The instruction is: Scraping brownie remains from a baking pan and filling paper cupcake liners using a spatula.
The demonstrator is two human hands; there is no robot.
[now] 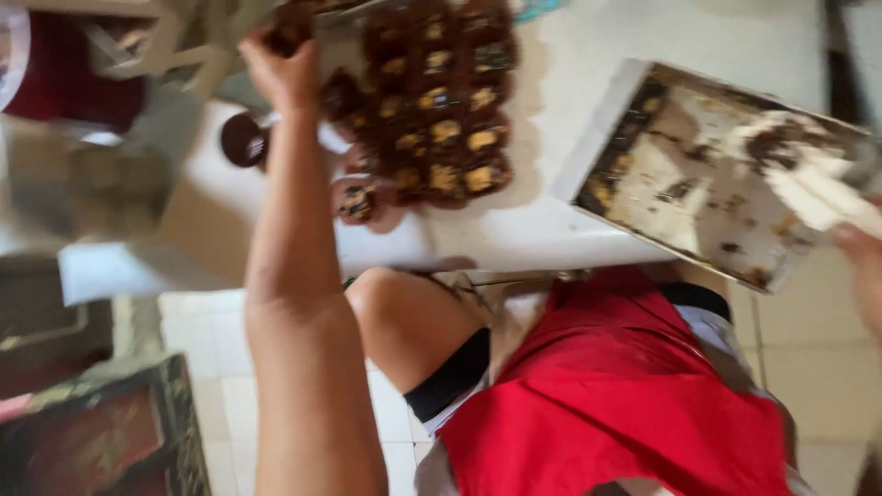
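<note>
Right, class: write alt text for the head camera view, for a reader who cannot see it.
Seen from above and blurred, the person's left hand grips a dark brownie piece beside rows of cut brownies on a white table. The right hand, at the frame's edge, is by a crumb-covered baking tray; its grip is unclear. A red apron covers the lap.

A flat cardboard sheet [197, 230], tan and unmarked, lies at the left edge of the white table. A dark box [110, 441] with a red patterned face stands on the tiled floor at lower left. No screens or signs show.
</note>
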